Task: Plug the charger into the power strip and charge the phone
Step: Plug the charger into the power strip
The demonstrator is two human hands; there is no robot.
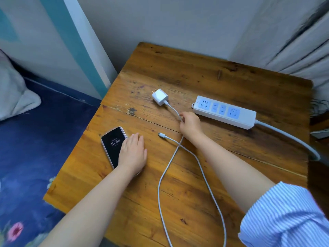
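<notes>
A white charger (160,96) lies on the wooden table (178,193), prongs pointing up-left, unplugged. Its white cable (170,159) runs past my right hand (189,123), loops toward the front edge and ends in a free connector (161,134) mid-table. My right hand's fingers are pinched on the cable a short way below the charger. The white power strip (224,111) with blue sockets lies just right of that hand. A black phone (112,145) showing 15:58 lies at the left; my left hand (132,154) rests flat on its right half.
The power strip's grey cord (292,138) curves off the table's right edge. A bed with a dark blue flowered sheet (26,157) and a grey pillow (12,93) lies left of the table. Curtains (293,41) hang at the back right, with the wall behind.
</notes>
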